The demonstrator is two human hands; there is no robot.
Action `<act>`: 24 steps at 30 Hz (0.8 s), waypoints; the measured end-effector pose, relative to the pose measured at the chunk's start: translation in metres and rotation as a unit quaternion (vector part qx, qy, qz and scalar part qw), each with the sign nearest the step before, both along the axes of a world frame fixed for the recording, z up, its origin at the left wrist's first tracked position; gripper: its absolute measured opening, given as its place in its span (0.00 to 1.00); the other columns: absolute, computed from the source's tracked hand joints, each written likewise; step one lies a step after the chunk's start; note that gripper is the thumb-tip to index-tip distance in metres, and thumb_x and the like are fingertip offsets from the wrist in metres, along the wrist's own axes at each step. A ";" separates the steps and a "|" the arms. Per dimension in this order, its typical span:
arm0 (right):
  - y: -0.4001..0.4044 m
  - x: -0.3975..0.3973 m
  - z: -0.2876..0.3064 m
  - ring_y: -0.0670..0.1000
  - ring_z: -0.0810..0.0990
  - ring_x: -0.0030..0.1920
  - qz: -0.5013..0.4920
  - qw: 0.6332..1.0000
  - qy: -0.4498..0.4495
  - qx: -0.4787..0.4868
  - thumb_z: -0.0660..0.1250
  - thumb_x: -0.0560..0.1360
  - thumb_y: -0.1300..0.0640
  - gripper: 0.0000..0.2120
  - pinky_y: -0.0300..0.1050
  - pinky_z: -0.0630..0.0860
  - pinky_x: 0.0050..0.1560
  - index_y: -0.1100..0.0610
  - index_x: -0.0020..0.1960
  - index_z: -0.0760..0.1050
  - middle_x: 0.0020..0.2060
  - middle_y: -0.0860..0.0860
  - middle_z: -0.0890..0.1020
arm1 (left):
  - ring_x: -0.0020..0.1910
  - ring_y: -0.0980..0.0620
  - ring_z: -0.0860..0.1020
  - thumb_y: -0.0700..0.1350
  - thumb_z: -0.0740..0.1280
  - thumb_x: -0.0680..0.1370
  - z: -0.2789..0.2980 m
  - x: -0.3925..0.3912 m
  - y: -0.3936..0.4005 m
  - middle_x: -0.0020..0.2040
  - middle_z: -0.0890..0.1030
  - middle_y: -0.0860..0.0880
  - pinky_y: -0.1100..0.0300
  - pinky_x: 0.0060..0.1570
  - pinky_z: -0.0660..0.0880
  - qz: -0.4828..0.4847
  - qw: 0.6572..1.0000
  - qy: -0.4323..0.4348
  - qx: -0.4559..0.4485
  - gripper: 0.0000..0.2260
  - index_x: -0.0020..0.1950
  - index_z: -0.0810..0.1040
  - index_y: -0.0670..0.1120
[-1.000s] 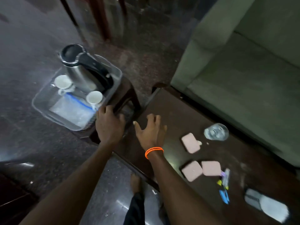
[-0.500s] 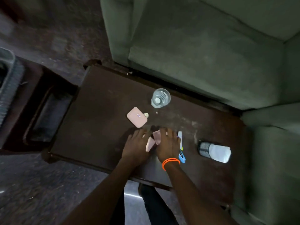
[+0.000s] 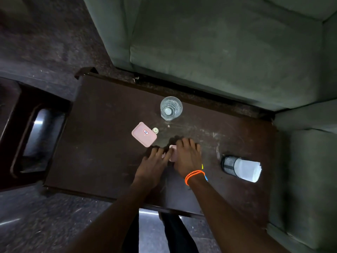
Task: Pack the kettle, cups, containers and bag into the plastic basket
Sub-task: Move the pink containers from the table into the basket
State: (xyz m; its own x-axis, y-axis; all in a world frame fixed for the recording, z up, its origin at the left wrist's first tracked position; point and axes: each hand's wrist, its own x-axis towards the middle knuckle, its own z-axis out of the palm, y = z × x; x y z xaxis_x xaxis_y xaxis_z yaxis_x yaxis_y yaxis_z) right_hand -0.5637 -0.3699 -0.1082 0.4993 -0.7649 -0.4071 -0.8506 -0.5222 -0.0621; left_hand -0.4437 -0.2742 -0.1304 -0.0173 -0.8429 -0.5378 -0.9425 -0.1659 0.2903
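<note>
On the dark wooden table (image 3: 102,143) both my hands lie over two small pink containers (image 3: 172,152), of which only a pink sliver shows between them. My left hand (image 3: 155,165) rests on one container with fingers spread. My right hand (image 3: 188,157), with an orange band at the wrist, covers the other, fingers bent over it. A third pink container (image 3: 144,134) lies apart to the upper left, a tiny cap (image 3: 155,130) beside it. The basket and kettle are out of view.
A clear glass (image 3: 171,107) stands behind the hands. A black mesh holder (image 3: 229,164) with a white thing in it lies on its side at the right. Coloured bits (image 3: 205,177) peek out by my right wrist. Green sofa (image 3: 218,42) behind; a dark stool (image 3: 27,128) left.
The view swung from the basket on the stool to the table. Both hands moved from the table's left end onto the two pink containers and closed in on them.
</note>
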 end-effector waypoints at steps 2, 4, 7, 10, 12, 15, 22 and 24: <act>0.001 0.007 0.007 0.58 0.77 0.54 -0.025 0.999 0.008 0.026 0.72 0.64 0.55 0.20 0.53 0.71 0.53 0.54 0.54 0.73 0.54 0.53 0.77 | 0.67 0.44 0.69 0.44 0.74 0.69 0.006 0.004 -0.001 0.65 0.69 0.48 0.48 0.45 0.81 0.014 1.000 0.006 -0.014 0.39 0.76 0.59 0.51; 0.005 0.020 0.022 0.59 0.78 0.54 -0.060 0.998 0.011 0.030 0.73 0.64 0.53 0.22 0.53 0.72 0.53 0.55 0.55 0.72 0.54 0.54 0.77 | 0.63 0.45 0.71 0.48 0.71 0.71 0.019 0.014 0.004 0.60 0.71 0.49 0.50 0.36 0.80 0.057 0.998 0.007 -0.035 0.26 0.66 0.66 0.50; 0.016 0.045 0.049 0.60 0.79 0.52 -0.128 0.992 -0.015 0.013 0.73 0.62 0.49 0.24 0.53 0.72 0.52 0.55 0.54 0.73 0.52 0.54 0.79 | 0.60 0.47 0.72 0.52 0.69 0.72 0.038 0.038 0.018 0.58 0.72 0.51 0.51 0.31 0.75 0.107 0.992 0.016 -0.062 0.20 0.60 0.67 0.50; 0.037 0.093 0.079 0.59 0.79 0.51 -0.106 0.993 -0.055 -0.021 0.70 0.64 0.43 0.24 0.53 0.73 0.52 0.52 0.57 0.74 0.50 0.53 0.80 | 0.62 0.47 0.71 0.57 0.67 0.72 0.073 0.085 0.045 0.61 0.72 0.52 0.48 0.37 0.79 0.184 0.978 0.033 -0.090 0.21 0.62 0.68 0.52; 0.057 0.137 0.096 0.59 0.79 0.55 -0.077 0.993 -0.085 -0.005 0.68 0.67 0.38 0.26 0.53 0.75 0.54 0.49 0.61 0.73 0.53 0.53 0.80 | 0.61 0.48 0.70 0.61 0.67 0.69 0.098 0.126 0.072 0.60 0.71 0.53 0.46 0.38 0.80 0.239 0.963 0.042 -0.118 0.24 0.61 0.69 0.53; 0.095 0.216 0.115 0.60 0.79 0.55 -0.058 0.989 -0.132 0.045 0.70 0.66 0.37 0.29 0.52 0.76 0.52 0.47 0.63 0.73 0.56 0.54 0.78 | 0.63 0.47 0.69 0.61 0.70 0.65 0.134 0.201 0.123 0.64 0.68 0.52 0.45 0.47 0.81 0.309 0.940 0.047 -0.138 0.32 0.67 0.69 0.55; 0.212 0.412 0.140 0.63 0.83 0.48 0.029 0.967 -0.205 0.148 0.72 0.62 0.33 0.32 0.51 0.77 0.43 0.55 0.56 0.73 0.54 0.56 0.76 | 0.63 0.40 0.74 0.50 0.83 0.60 0.178 0.379 0.251 0.64 0.73 0.41 0.54 0.63 0.72 0.465 0.873 0.003 -0.150 0.41 0.72 0.74 0.53; 0.239 0.457 0.141 0.64 0.82 0.51 0.021 0.961 -0.213 0.178 0.75 0.61 0.34 0.36 0.52 0.78 0.46 0.57 0.58 0.74 0.56 0.58 0.76 | 0.63 0.39 0.75 0.48 0.84 0.59 0.179 0.422 0.278 0.64 0.72 0.40 0.52 0.64 0.73 0.488 0.863 -0.001 -0.130 0.43 0.73 0.73 0.55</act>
State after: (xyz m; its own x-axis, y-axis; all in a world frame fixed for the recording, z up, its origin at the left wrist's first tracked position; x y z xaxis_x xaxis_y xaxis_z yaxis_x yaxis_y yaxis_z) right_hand -0.1070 -0.1305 0.0327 0.7056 -0.5911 -0.3909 -0.6873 -0.4365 -0.5806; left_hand -0.0219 0.0043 0.0486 0.7693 -0.5486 -0.3275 -0.3922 -0.8101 0.4359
